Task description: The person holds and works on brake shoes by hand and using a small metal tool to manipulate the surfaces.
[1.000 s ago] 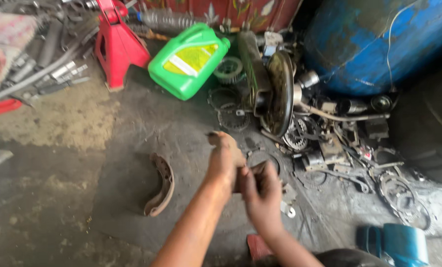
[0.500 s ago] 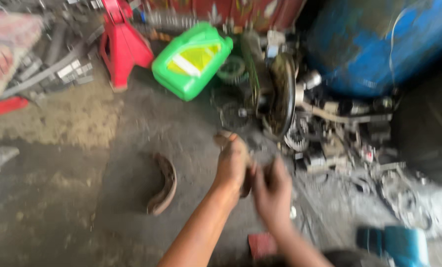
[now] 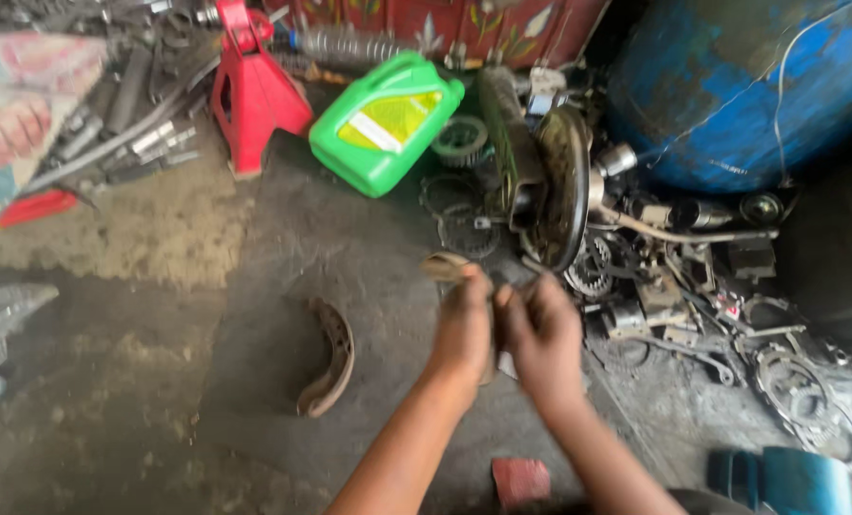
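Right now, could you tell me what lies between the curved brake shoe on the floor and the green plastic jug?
Only bare, grimy concrete floor, in the head view.

Left hand (image 3: pixel 464 324) and right hand (image 3: pixel 543 336) clenched, touching.

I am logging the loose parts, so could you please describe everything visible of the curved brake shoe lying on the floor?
The brake shoe is a crescent of rusty, grimy metal with a worn brownish lining along its outer curve. It lies flat on the dark, oily concrete floor, its hollow side facing left. Nothing touches it; the left hand is off to its right.
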